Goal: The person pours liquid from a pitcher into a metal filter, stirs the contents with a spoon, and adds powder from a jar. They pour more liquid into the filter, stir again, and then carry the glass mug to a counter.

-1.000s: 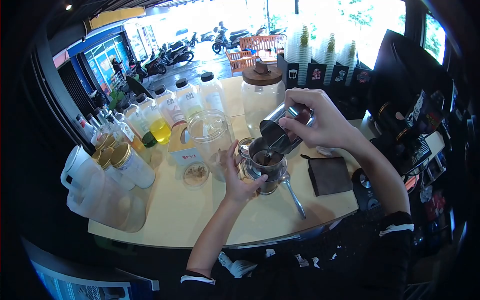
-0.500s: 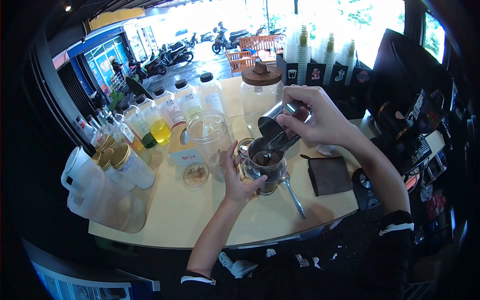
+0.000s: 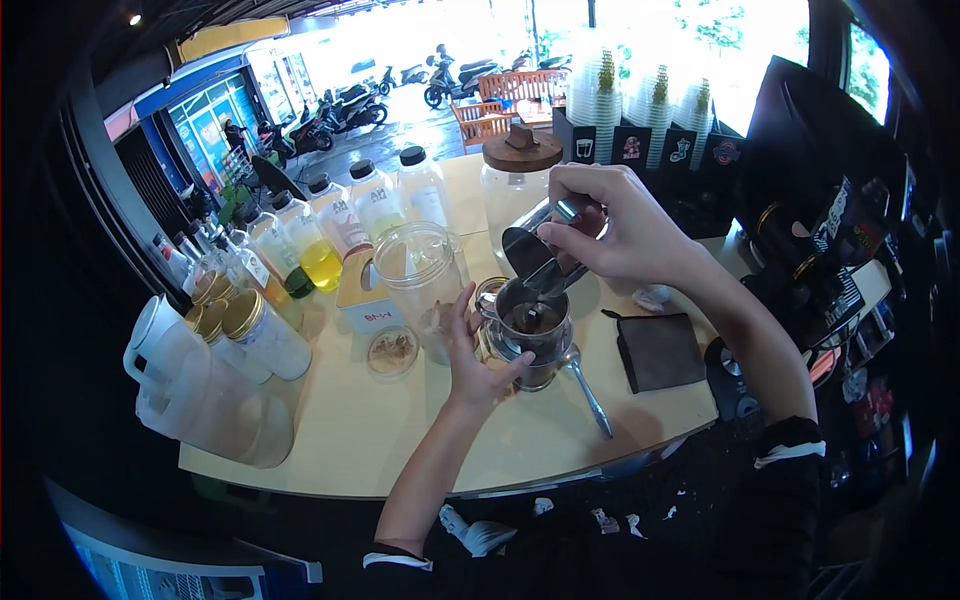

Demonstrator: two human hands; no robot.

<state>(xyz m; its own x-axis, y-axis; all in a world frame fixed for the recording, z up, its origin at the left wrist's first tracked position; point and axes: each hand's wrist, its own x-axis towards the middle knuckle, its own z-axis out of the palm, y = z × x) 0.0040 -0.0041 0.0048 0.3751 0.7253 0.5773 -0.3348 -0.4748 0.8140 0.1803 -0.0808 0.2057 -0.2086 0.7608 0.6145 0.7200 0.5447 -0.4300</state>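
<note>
My right hand [image 3: 625,225] is closed round a shiny metal pitcher [image 3: 523,250], tilted with its lip down toward the left. Directly below that lip stands a metal cup with a side handle [image 3: 533,345], dark inside. My left hand [image 3: 478,362] curves round the cup's near left side, thumb at the front and fingers by the handle. Whether liquid runs from the pitcher is hard to make out. A metal spoon [image 3: 588,393] lies just right of the cup. Behind my left fingers is a clear open jar [image 3: 412,275].
A round lid [image 3: 392,352] and a tissue box [image 3: 368,312] lie left of the jar. A plastic jug [image 3: 215,395], gold-lidded jars [image 3: 265,335] and bottles [image 3: 320,262] line the left. A dark cloth [image 3: 660,352] lies right; a wooden-lidded jar [image 3: 522,160] stands behind.
My right hand and the pitcher have shifted slightly left over the cup. My left hand and the cup have stayed in place.
</note>
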